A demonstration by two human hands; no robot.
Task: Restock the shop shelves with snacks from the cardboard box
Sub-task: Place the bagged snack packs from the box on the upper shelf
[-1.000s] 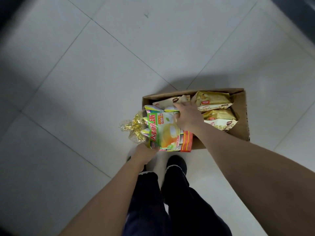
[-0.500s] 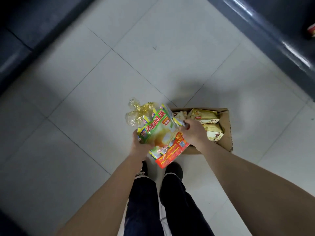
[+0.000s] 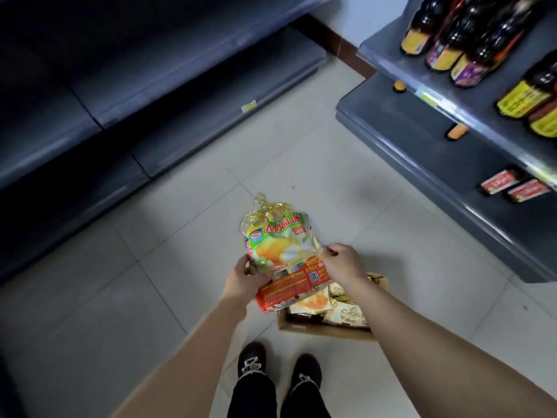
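Our left hand (image 3: 241,277) and right hand (image 3: 343,263) gripped the snack bag (image 3: 280,251) by its sides; it seemed light, soft, slippery.

- You now hold the snack bag (image 3: 280,251) up over the floor, clear of the cardboard box (image 3: 325,330); a second ago it lay low at the box's left end.
- Its gold tie (image 3: 265,208) now points away from you, not out to your left.
- Your left hand (image 3: 242,280) now grips the bag's lower left edge.
- Your right hand (image 3: 343,263) pinches the right edge instead of lying on top.
- Your view rises: dark shelves (image 3: 150,86) and bottles (image 3: 452,40) come into sight, and your right forearm now crosses the box.
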